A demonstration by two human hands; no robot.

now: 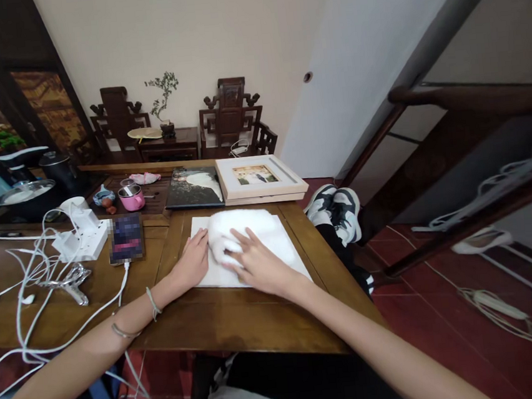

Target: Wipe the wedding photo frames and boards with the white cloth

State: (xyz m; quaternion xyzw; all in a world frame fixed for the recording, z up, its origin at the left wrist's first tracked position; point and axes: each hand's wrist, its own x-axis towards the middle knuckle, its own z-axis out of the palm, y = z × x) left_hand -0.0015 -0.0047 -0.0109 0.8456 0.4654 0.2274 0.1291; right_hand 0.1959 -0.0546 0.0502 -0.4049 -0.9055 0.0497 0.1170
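A thick, fluffy white cloth point(244, 219) lies bunched on a flat white board point(295, 256) at the table's right end. My right hand point(260, 263) bears down on the cloth from the right, with its thumb and fingers gripping the near left part, where a dark hollow shows. My left hand point(195, 259) lies flat along the board's left edge. Its fingers are stretched out, the tips beside the cloth. What lies beneath the cloth is hidden.
Behind the board lie a pale picture frame point(287, 182) and a dark picture panel point(190, 194). To the left are a phone point(126, 238) on a cable, a white power strip point(88, 238), tangled cords and a pink cup point(132, 198). Shoes point(342, 208) show beyond the right edge.
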